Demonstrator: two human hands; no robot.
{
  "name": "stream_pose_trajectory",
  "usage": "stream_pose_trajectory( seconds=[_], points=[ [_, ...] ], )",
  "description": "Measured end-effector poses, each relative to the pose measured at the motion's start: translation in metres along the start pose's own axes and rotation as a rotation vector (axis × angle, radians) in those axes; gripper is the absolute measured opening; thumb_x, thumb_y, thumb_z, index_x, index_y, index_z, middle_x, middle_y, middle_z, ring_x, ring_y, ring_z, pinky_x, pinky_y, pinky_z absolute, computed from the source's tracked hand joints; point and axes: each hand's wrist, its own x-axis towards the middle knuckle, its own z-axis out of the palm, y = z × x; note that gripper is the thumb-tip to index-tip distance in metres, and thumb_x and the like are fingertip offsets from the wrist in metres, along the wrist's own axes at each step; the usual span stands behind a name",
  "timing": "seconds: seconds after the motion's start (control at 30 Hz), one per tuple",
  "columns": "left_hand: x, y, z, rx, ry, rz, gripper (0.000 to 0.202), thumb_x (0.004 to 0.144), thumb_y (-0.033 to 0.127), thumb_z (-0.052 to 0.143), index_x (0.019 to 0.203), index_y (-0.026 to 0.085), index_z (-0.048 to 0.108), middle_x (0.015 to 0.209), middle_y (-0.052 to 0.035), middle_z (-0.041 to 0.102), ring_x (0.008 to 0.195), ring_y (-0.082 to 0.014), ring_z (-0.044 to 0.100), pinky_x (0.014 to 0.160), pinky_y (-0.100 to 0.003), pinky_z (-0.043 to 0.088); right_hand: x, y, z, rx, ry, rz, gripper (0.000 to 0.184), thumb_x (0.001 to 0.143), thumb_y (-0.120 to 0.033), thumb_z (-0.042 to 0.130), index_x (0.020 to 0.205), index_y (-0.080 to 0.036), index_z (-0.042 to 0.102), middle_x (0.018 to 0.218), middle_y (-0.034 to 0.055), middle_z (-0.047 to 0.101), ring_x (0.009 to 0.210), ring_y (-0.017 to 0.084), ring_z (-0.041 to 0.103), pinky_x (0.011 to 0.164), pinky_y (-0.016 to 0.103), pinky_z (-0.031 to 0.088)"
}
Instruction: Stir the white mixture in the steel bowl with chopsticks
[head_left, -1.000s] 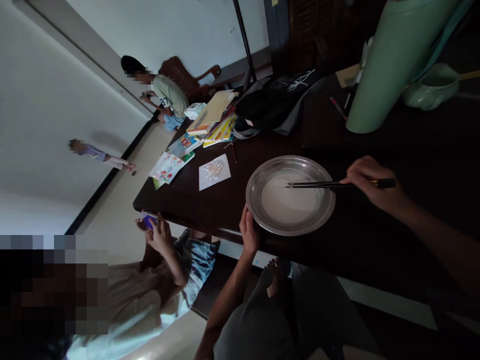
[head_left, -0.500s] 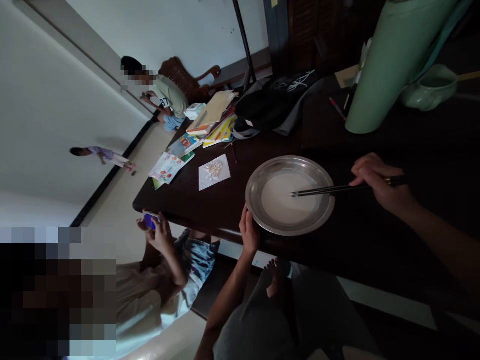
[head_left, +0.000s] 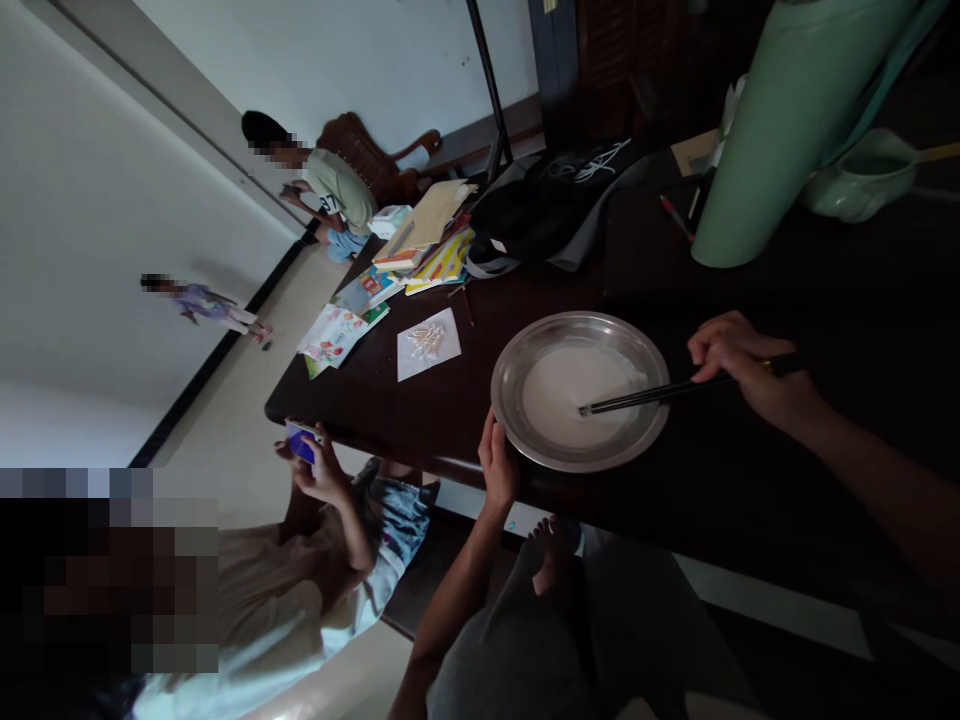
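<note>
A round metal plate [head_left: 510, 385] holding a white liquid stands on a dark wooden table [head_left: 735, 480]. My right hand [head_left: 739, 365] is closed on a pair of dark chopsticks [head_left: 645, 398], whose tips rest in the white liquid near the plate's near side. My left hand [head_left: 497, 465] rests against the plate's left rim at the table's edge, its fingers curled on the rim.
A tall pale green cylinder [head_left: 780, 130] and a green bowl [head_left: 862, 180] stand at the far right. A dark bag [head_left: 540, 210], stacked books [head_left: 431, 235], leaflets [head_left: 337, 335] and a cotton-swab packet [head_left: 427, 343] lie to the left. A seated person holds a phone [head_left: 302, 440] nearby.
The chopstick tips have swung from the plate's far side toward its near side through the white liquid. My left hand has stayed on the rim.
</note>
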Motion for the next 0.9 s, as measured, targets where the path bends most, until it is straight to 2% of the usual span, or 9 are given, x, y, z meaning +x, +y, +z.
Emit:
stream_pose_trajectory(
  seconds=[0.13,0.2,0.3,0.37,0.53,0.6,0.73,0.8,0.9],
  points=[
    [0.000,-0.002,0.000,-0.008,-0.002,0.001,0.070,0.090,0.071,0.055,0.127,0.014,0.074,0.135,-0.0155,0.071,0.133,-0.0322,0.062,0.116,-0.041,0.043,-0.001,0.000,0.009,-0.098,-0.141,-0.003,0.036,0.092,-0.056,0.064,0.070,-0.030,0.077,0.083,0.0047,0.069,0.090,0.025,0.059,0.086,0.045,0.047],
    [0.000,-0.003,-0.001,-0.016,-0.006,-0.005,0.069,0.090,0.070,0.055,0.127,0.016,0.073,0.134,-0.0142,0.072,0.133,-0.0314,0.062,0.116,-0.040,0.043,-0.001,0.002,0.007,-0.138,-0.090,-0.018,0.034,0.094,-0.052,0.063,0.070,-0.031,0.076,0.086,0.0044,0.070,0.091,0.026,0.060,0.088,0.047,0.047],
    [0.001,-0.004,-0.001,-0.040,-0.005,-0.014,0.069,0.088,0.071,0.057,0.126,0.016,0.074,0.133,-0.0135,0.073,0.131,-0.0314,0.063,0.116,-0.041,0.044,0.000,0.004,0.000,-0.108,0.028,-0.011,0.042,0.099,-0.048,0.054,0.065,-0.031,0.073,0.084,0.0043,0.069,0.093,0.028,0.061,0.089,0.049,0.046],
    [0.001,-0.005,-0.001,-0.054,-0.005,-0.018,0.069,0.087,0.071,0.058,0.126,0.016,0.074,0.134,-0.0140,0.072,0.132,-0.0321,0.062,0.116,-0.041,0.044,0.000,0.004,-0.001,-0.060,0.035,0.000,0.048,0.101,-0.049,0.051,0.062,-0.031,0.072,0.083,0.0046,0.069,0.093,0.028,0.061,0.088,0.049,0.046],
    [0.001,-0.005,-0.001,-0.031,-0.005,-0.022,0.068,0.090,0.069,0.055,0.128,0.016,0.073,0.134,-0.0145,0.072,0.135,-0.0324,0.060,0.117,-0.042,0.042,-0.001,0.003,0.007,-0.124,-0.117,-0.034,0.035,0.093,-0.055,0.062,0.071,-0.033,0.077,0.087,0.0039,0.072,0.094,0.028,0.061,0.088,0.049,0.048],
    [0.000,-0.005,-0.001,-0.015,-0.005,-0.020,0.067,0.091,0.068,0.054,0.128,0.016,0.072,0.133,-0.0142,0.072,0.136,-0.0321,0.059,0.118,-0.041,0.041,0.000,0.004,0.005,-0.158,-0.073,-0.046,0.032,0.093,-0.052,0.063,0.072,-0.033,0.077,0.087,0.0039,0.072,0.094,0.028,0.062,0.090,0.049,0.047],
    [0.001,-0.004,-0.001,-0.014,-0.021,-0.006,0.067,0.091,0.068,0.054,0.127,0.015,0.073,0.133,-0.0150,0.072,0.137,-0.0327,0.058,0.119,-0.043,0.041,0.002,0.005,-0.003,-0.098,0.075,-0.023,0.044,0.099,-0.045,0.054,0.062,-0.030,0.073,0.083,0.0050,0.072,0.092,0.028,0.062,0.088,0.050,0.048],
    [0.001,-0.004,-0.002,-0.016,-0.029,0.000,0.066,0.091,0.068,0.054,0.127,0.016,0.073,0.133,-0.0147,0.072,0.137,-0.0324,0.058,0.119,-0.043,0.040,0.001,0.004,-0.002,-0.062,0.035,-0.028,0.046,0.099,-0.048,0.053,0.061,-0.031,0.072,0.081,0.0045,0.072,0.092,0.028,0.062,0.087,0.050,0.048],
    [0.001,-0.004,-0.002,-0.008,-0.025,-0.001,0.066,0.091,0.069,0.054,0.125,0.017,0.074,0.131,-0.0138,0.074,0.136,-0.0321,0.059,0.119,-0.043,0.041,0.000,0.003,0.004,-0.109,-0.093,-0.047,0.036,0.095,-0.053,0.060,0.070,-0.033,0.077,0.086,0.0034,0.075,0.095,0.028,0.063,0.088,0.050,0.049]
  ],
)
